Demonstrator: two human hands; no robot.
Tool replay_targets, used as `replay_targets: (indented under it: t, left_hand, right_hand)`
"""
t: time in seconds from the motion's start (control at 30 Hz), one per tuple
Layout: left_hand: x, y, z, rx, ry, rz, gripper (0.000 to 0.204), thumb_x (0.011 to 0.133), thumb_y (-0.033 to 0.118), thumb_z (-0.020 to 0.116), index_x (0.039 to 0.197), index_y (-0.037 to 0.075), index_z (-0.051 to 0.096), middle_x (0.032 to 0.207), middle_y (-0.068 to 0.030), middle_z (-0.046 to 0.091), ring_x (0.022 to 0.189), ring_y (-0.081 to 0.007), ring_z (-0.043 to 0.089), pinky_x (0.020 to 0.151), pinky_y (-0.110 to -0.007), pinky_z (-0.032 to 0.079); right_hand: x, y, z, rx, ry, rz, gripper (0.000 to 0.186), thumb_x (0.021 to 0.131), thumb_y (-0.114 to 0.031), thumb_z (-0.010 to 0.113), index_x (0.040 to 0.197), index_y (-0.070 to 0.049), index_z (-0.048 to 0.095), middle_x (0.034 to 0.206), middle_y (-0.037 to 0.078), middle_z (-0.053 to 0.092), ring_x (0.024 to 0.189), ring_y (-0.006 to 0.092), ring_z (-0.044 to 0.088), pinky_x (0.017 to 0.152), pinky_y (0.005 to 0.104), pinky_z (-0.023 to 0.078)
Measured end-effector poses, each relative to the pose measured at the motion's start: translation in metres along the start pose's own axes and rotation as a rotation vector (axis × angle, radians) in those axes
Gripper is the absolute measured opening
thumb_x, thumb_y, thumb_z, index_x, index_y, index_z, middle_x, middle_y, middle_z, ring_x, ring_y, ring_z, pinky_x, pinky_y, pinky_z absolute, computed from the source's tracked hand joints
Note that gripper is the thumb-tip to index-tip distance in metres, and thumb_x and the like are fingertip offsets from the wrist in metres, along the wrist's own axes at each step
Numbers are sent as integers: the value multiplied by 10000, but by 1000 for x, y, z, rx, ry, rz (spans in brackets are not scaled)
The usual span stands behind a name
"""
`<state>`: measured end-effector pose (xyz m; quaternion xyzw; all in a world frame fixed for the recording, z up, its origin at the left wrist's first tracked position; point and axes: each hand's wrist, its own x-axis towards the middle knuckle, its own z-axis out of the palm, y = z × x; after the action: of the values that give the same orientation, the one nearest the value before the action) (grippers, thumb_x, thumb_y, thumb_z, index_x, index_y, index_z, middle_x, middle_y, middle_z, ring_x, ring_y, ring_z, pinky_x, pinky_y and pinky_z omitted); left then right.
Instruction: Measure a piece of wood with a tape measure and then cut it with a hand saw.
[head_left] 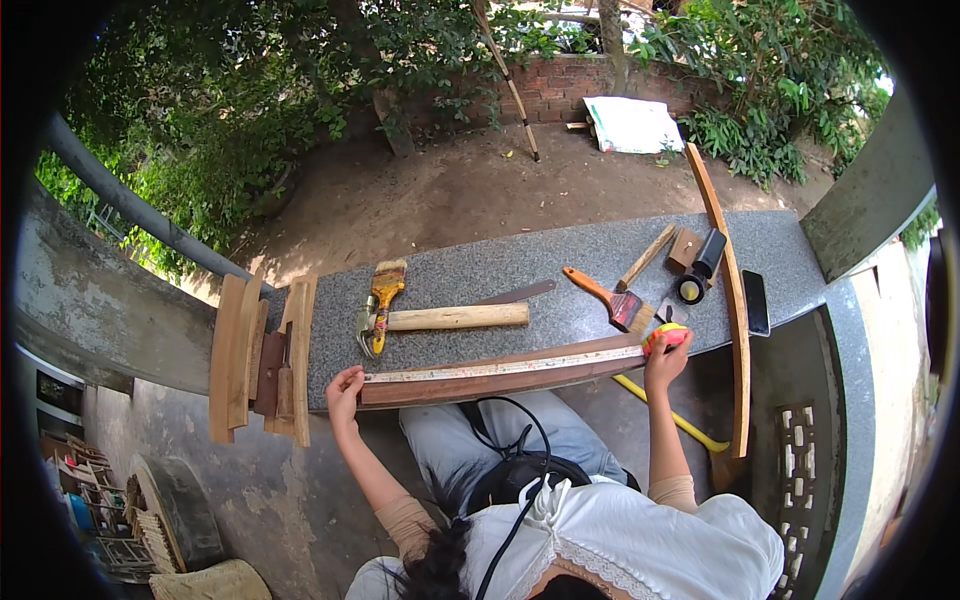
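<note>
A dark brown wooden board (480,386) lies along the near edge of the grey stone ledge. Stretched over its length is a white measuring tape blade (500,366). At the board's left end, my left hand (345,392) pinches the blade's tip. My right hand (667,362) grips the red and yellow case of the tape measure (660,338) at the right end. Just beyond the board are a claw hammer (455,317) with a wooden handle and a yellow-handled paintbrush (384,300) lying across its head. An orange-handled paintbrush (610,296) rests close to my right hand.
Wooden pieces (236,355) are stacked across the ledge's left end. A long wooden strip (725,290) crosses the right end, beside a black phone (756,303). A black cylindrical tool (708,255), a wooden-handled tool (648,257) and a thin metal strip (518,293) lie farther back.
</note>
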<state>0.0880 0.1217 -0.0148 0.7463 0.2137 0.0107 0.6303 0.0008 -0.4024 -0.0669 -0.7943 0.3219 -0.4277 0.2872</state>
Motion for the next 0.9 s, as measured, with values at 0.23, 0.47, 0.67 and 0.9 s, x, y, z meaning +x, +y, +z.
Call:
replay_targets:
  t: [0.23, 0.47, 0.67, 0.9]
  left_hand:
    - [2, -4, -2, -30, -17, -2, 167, 752, 49, 658, 911, 2, 636, 727, 19, 552, 675, -64, 488, 649, -185, 396]
    - [2, -2, -2, -20, -21, 11, 169, 755, 58, 659, 914, 5, 637, 729, 19, 553, 686, -67, 491, 660, -194, 390]
    - [2, -4, -2, -12, -20, 5, 174, 758, 61, 659, 922, 8, 638, 729, 18, 553, 693, -69, 491, 661, -194, 389]
    - [0, -1, -1, -5, -16, -5, 171, 762, 47, 651, 928, 7, 638, 729, 21, 550, 696, -68, 492, 670, -196, 395]
  right_hand:
    - [0, -3, -1, 18, -2, 3, 648, 807, -473, 507, 1166, 54, 396, 818, 251, 576, 757, 406, 572, 638, 428, 426]
    - [-1, -4, 0, 12, 14, -6, 618, 808, -458, 512, 1151, 45, 405, 815, 247, 577, 760, 406, 571, 640, 428, 425]
    - [1, -4, -1, 17, -2, 8, 599, 808, -448, 513, 1145, 36, 410, 817, 243, 576, 761, 408, 571, 639, 429, 425]
    - [1, -6, -2, 26, 3, 7, 566, 809, -443, 512, 1116, 25, 422, 796, 233, 573, 744, 406, 567, 627, 430, 420]
